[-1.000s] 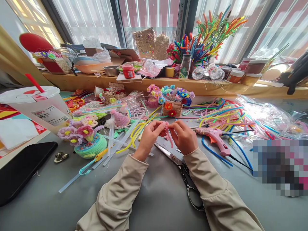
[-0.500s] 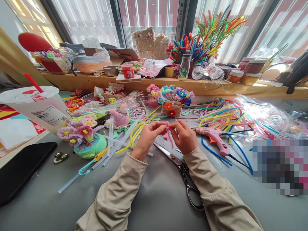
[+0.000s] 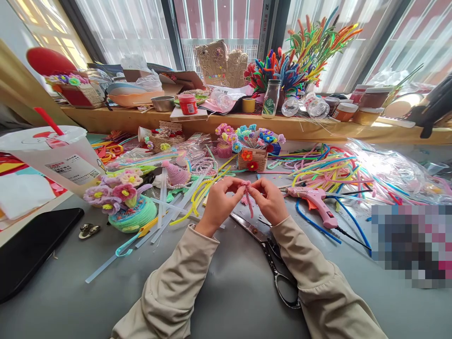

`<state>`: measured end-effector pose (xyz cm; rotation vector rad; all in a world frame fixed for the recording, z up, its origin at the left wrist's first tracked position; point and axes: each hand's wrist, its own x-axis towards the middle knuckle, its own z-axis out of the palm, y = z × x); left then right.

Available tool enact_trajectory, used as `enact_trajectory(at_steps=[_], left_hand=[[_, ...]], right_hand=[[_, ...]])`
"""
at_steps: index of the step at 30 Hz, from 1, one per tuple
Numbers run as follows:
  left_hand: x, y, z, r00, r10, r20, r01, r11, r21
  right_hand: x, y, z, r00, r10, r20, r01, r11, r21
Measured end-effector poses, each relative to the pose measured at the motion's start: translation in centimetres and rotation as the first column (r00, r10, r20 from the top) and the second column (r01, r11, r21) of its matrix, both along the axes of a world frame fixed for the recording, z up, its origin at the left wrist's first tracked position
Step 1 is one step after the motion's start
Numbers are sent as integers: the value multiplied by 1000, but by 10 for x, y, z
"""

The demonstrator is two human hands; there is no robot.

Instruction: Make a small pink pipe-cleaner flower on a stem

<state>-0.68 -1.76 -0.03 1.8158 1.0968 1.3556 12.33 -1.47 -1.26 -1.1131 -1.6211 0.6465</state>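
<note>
My left hand (image 3: 218, 203) and my right hand (image 3: 269, 201) meet above the grey table (image 3: 226, 292), both pinching a pink pipe cleaner (image 3: 247, 199) that is bent at the top, its tail hanging down between them. Just below the hands lie scissors (image 3: 268, 252) with black handles. A pink glue gun (image 3: 315, 201) lies to the right of my right hand. Yellow pipe cleaners (image 3: 201, 195) and clear glue sticks (image 3: 163, 200) lie to the left of my left hand.
A knitted flower piece (image 3: 122, 200) and a lidded drink cup (image 3: 58, 157) stand at left, a black phone (image 3: 33, 247) near the left edge. Loose coloured pipe cleaners (image 3: 328, 169) cover the right. Small flower baskets (image 3: 251, 153) sit behind the hands. The wooden sill (image 3: 226, 123) holds jars and pipe-cleaner bunches.
My hands have drawn slightly closer together around the pink pipe cleaner, and the fingers have shifted their pinch on it. Nothing else on the table has moved.
</note>
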Motion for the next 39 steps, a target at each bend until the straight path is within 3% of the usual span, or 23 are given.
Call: enact_trajectory(at_steps=[4, 6, 8, 10, 14, 19, 24, 28, 33, 36, 39], left_hand=[[1, -2, 3, 988, 40, -152, -17, 989, 149], [1, -2, 3, 982, 58, -180, -25, 984, 177], [1, -1, 1, 987, 59, -148, -37, 989, 146], [0, 0, -2, 995, 47, -83, -41, 997, 70], [1, 2, -4, 1000, 23, 8, -22, 998, -53], [2, 2, -4, 999, 46, 13, -45, 997, -56], [2, 2, -4, 997, 65, -31, -65, 998, -27], [2, 2, -4, 994, 65, -91, -60, 997, 47], [2, 2, -3, 970, 95, -225, -50, 979, 199], [1, 3, -4, 944, 124, -306, -33, 958, 286], [1, 4, -6, 927, 145, -345, -12, 933, 359]], right_hand=[[2, 4, -4, 984, 80, -157, -110, 975, -193], [2, 5, -5, 983, 91, -158, -123, 971, -206], [2, 3, -4, 997, 53, -49, -58, 994, -95], [3, 1, -2, 991, -41, 129, 28, 994, 105], [6, -3, 1, 879, -217, 423, 44, 923, 381], [6, -2, 2, 744, -361, 562, -2, 840, 543], [7, -2, 2, 709, -393, 585, -23, 817, 576], [5, -2, -1, 785, -336, 520, 57, 875, 480], [1, -1, -2, 936, -204, 287, 135, 961, 241], [-1, 1, -1, 984, -135, 119, 125, 988, 86], [-1, 2, 0, 994, -50, -93, 38, 992, -124]])
